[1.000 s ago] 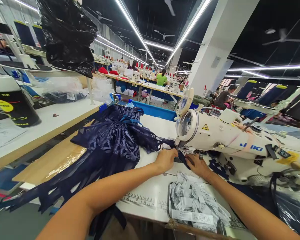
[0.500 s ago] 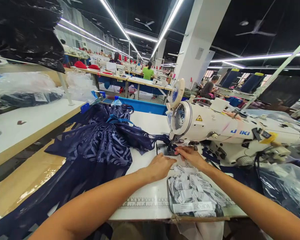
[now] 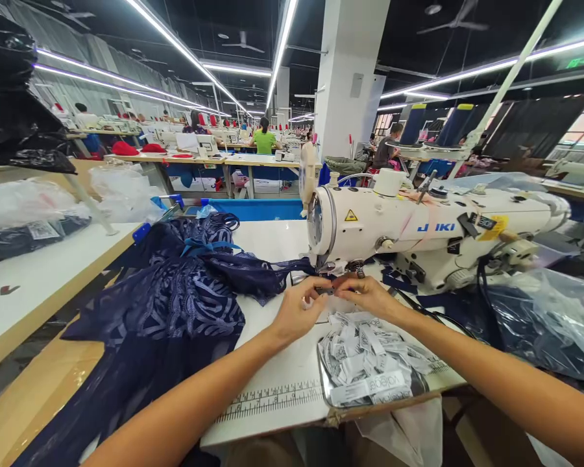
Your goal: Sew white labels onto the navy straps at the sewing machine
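Navy garment (image 3: 189,295) lies mostly left of left grip (image 3: 296,312) and right grip (image 3: 372,299), closure unclear.

The navy garment (image 3: 194,298) lies bunched on the white sewing table (image 3: 272,241) — sheer cloth with paler looping motifs, a brighter blue band (image 3: 209,246) across its gathers, plain lower panels trailing toward the near left. A narrow length stretches right to the needle end of the cream-white sewing machine (image 3: 370,217).
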`<move>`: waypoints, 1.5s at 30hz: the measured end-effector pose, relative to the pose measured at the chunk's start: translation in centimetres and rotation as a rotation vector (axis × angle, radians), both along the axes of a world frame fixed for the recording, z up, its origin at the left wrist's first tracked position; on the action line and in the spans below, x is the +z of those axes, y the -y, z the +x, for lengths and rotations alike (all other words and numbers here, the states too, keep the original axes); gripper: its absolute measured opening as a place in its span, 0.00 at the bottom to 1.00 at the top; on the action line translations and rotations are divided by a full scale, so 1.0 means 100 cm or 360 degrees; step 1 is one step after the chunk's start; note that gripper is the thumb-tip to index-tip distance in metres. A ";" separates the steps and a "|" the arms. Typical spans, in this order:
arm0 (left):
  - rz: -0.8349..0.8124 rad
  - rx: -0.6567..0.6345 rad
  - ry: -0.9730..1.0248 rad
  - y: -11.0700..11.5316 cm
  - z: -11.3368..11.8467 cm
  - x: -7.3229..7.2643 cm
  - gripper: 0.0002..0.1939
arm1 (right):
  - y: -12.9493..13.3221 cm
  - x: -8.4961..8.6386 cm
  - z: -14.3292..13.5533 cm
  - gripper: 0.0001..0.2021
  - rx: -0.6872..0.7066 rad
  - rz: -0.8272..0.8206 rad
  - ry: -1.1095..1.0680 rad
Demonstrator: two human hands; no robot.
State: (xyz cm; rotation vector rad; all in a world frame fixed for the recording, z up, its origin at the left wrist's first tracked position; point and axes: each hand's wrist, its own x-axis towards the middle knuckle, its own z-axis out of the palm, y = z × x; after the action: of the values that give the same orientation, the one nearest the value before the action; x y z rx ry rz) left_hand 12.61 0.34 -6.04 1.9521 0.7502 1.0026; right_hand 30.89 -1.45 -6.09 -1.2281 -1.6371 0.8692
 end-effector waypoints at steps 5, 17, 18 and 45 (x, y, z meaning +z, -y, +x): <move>-0.0783 -0.0509 0.0256 -0.003 0.011 0.008 0.26 | 0.014 0.008 -0.010 0.12 0.0390 -0.0176 -0.0261; -0.0419 -0.0112 0.0121 -0.006 0.028 -0.008 0.14 | 0.006 -0.001 -0.008 0.11 0.0051 -0.0249 -0.0525; -0.0242 0.0008 0.0068 -0.007 0.027 -0.011 0.11 | 0.005 -0.001 -0.007 0.11 0.0002 -0.0232 -0.0507; -0.0017 0.0686 -0.0630 -0.046 0.037 -0.007 0.09 | -0.064 -0.026 -0.005 0.08 -0.0222 -0.0195 0.0498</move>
State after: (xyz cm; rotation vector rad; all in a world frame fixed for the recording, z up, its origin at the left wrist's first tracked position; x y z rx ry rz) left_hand 16.28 4.96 -6.74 2.0502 1.4409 0.8526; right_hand 30.35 4.93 -8.73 -1.6087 -1.7346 0.7256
